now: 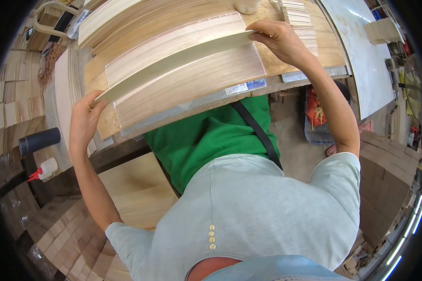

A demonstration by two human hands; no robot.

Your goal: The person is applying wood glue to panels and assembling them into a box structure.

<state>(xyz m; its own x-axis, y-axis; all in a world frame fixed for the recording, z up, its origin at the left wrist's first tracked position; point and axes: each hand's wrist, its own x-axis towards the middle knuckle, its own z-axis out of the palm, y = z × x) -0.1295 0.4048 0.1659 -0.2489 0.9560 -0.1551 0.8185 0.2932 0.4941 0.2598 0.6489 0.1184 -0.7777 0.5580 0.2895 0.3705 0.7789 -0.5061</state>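
Note:
A long, thin, pale strip [176, 58] spans the space between my two hands, one end in each. My left hand [85, 117] pinches its near left end between thumb and fingers. At the far right end, my right hand [281, 41] has its thumb and fingertips closed on the strip. Beneath it lies a pale wooden panel [197, 77], apparently made of strips side by side, on a yellowish wooden board [326, 47]. The strip crosses above this panel lengthwise; whether it touches the wood is hard to tell.
A stack of thin slats [301, 21] lies at the far right of the board. On the left are a dark cylinder [40, 142] and a white bottle with a red tip [48, 167]. Stacked wood blocks [18, 93] stand beyond; a grey-white tabletop [365, 61] is at right.

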